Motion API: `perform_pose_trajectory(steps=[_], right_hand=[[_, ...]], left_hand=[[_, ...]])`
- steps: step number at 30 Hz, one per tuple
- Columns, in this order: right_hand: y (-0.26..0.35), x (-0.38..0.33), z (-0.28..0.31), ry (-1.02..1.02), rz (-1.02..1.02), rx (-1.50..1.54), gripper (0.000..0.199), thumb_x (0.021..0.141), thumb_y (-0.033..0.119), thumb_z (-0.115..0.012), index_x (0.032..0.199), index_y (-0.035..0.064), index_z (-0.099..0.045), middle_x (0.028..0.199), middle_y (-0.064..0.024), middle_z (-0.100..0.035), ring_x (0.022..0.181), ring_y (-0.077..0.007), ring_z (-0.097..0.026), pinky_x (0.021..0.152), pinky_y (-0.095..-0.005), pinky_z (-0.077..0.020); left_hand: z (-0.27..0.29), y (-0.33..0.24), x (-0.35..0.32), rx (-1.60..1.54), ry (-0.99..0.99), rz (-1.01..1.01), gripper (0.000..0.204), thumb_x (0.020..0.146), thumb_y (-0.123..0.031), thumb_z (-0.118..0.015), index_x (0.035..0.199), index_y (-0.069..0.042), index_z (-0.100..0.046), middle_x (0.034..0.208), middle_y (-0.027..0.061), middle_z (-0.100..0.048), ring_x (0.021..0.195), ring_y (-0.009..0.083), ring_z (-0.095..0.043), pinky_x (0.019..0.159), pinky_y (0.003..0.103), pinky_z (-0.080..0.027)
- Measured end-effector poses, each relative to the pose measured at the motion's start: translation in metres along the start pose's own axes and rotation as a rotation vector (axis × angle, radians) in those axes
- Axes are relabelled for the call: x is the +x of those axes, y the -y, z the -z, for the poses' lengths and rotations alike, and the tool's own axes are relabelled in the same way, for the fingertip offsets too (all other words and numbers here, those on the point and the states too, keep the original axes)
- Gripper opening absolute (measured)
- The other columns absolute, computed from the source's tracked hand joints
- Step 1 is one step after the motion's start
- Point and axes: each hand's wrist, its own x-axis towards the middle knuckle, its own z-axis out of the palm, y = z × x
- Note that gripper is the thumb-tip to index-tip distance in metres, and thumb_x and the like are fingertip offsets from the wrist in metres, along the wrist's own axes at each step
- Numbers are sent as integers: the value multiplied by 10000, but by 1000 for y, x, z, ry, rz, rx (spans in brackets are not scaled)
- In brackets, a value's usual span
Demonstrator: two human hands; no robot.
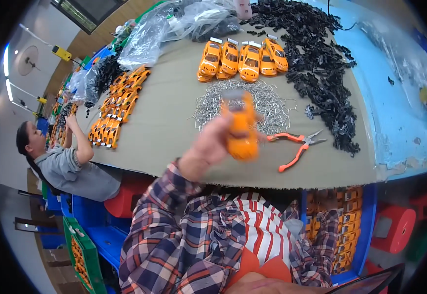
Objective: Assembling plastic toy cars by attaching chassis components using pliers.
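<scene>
My left hand (212, 142) is raised over the near part of the table, closed around an orange toy car (243, 144). Car and fingers are blurred by motion. Behind the car lies a heap of small bent silver metal pins (213, 105). Pliers with orange handles (299, 147) rest spread on the table, to the right of the held car. My right forearm, in a plaid sleeve (327, 230), hangs beside a blue crate of orange toy cars (348, 240); the hand at its end does not show.
More orange toy cars (250, 61) stand stacked beyond the pins. Black plastic parts (321, 83) are heaped along the right. Clear plastic bags (147, 44) lie at the back left. A co-worker in grey (76, 164) sits at the left, near rows of orange cars (118, 108). Red stools (395, 228) stand below.
</scene>
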Motion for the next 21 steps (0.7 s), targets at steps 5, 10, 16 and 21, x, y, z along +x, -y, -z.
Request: perform_pose_trajectory(steps=[5, 10, 16, 21], right_hand=[[83, -9, 39, 126, -117, 269, 580, 717, 342, -692, 1174, 36, -508, 1032, -149, -601, 920, -323, -585, 697, -423, -489], [5, 62, -4, 375, 160, -214, 605, 718, 362, -698, 1190, 39, -501, 1130, -134, -562, 988, -318, -551, 803, -430, -490], [12, 17, -2, 92, 32, 68, 575, 728, 290, -697, 1202, 31, -500, 1183, -130, -529, 1071, -317, -501, 943, -417, -453], [8, 19, 0, 78, -60, 239, 556, 733, 266, -691, 1200, 30, -503, 1179, -132, -530, 1071, -317, -501, 942, -415, -455]], left_hand=[[99, -94, 36, 172, -395, -286, 450, 922, -367, -422, 1207, -19, -431, 1074, 168, -573, 951, 395, -578, 779, 472, -504], [215, -165, 15, 332, -737, -469, 388, 910, -316, -481, 1140, -4, -486, 985, 148, -611, 848, 327, -623, 746, 433, -520], [235, -169, 135, 470, -702, -226, 388, 863, -341, -566, 1017, 15, -566, 869, 121, -639, 716, 238, -635, 644, 344, -517], [259, -164, 149, 1127, -793, -261, 417, 835, -356, -587, 1008, 23, -613, 867, 124, -648, 658, 251, -625, 616, 327, -493]])
